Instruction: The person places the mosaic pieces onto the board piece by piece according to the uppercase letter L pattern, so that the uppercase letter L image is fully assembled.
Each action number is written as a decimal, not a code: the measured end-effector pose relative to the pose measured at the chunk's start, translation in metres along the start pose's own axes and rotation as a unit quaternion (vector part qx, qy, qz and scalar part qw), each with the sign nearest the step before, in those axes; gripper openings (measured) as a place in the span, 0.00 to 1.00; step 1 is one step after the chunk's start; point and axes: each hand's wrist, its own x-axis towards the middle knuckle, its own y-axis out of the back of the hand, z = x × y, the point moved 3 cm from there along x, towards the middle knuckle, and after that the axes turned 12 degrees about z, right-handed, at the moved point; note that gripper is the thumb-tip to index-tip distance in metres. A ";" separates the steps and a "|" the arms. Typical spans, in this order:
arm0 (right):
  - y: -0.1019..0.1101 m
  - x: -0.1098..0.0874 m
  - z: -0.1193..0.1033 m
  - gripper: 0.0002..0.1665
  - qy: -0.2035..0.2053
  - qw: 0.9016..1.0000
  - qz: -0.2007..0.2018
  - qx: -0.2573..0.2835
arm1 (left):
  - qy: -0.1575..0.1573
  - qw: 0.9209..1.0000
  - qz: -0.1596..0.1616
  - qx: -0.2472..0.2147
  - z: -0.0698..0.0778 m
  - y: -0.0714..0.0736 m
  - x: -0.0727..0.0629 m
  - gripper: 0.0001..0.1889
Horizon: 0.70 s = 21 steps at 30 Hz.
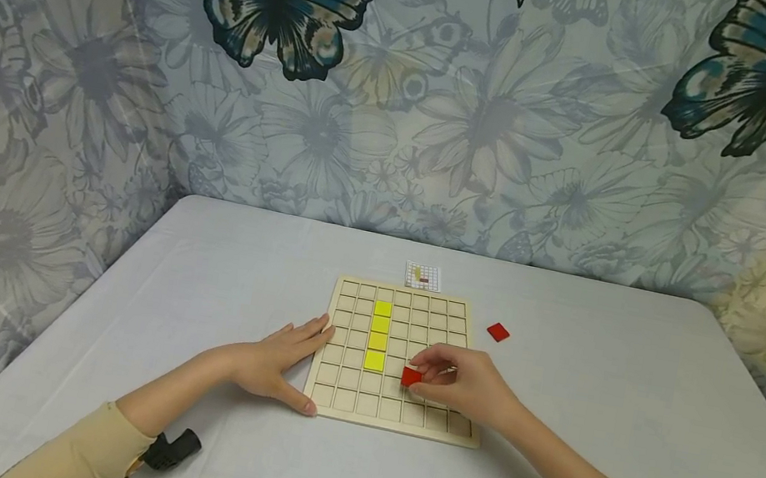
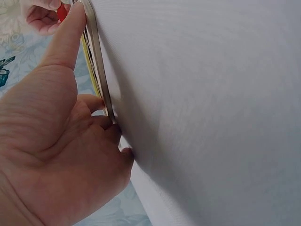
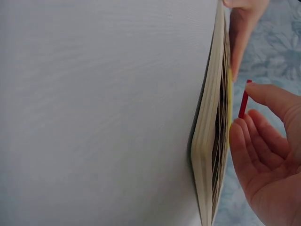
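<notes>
A pale wooden grid board (image 1: pixel 335 400) lies on the table, with a column of several yellow square tiles (image 1: pixel 377 340) set in its cells. Between thumb and fingers, my right hand (image 1: pixel 465 384) pinches a red square tile (image 1: pixel 410 377) above the lower middle of the grid. The right wrist view shows this red tile (image 3: pixel 244 100) edge-on, apart from the board's surface. My left hand (image 1: pixel 275 360) rests along the board's left edge, thumb near the lower left corner and fingers spread. In the left wrist view its fingers touch the board's side (image 2: pixel 101 70).
A second red tile (image 1: pixel 498 332) lies on the white table (image 1: pixel 256 269), right of the board. Behind the board's far edge is a small printed card (image 1: pixel 423 276) with a grid pattern. Butterfly-patterned fabric (image 1: pixel 402 124) hangs beyond the table.
</notes>
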 end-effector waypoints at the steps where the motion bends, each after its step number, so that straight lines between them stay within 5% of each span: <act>1: -0.002 0.002 -0.001 0.14 0.006 1.000 -0.002 -0.002 | 0.000 1.000 0.000 0.001 0.000 0.000 0.000 0.59; 21: -0.017 0.028 -0.003 0.13 0.074 0.995 -0.011 -0.068 | 0.006 1.000 0.000 0.008 -0.002 0.000 0.000 0.59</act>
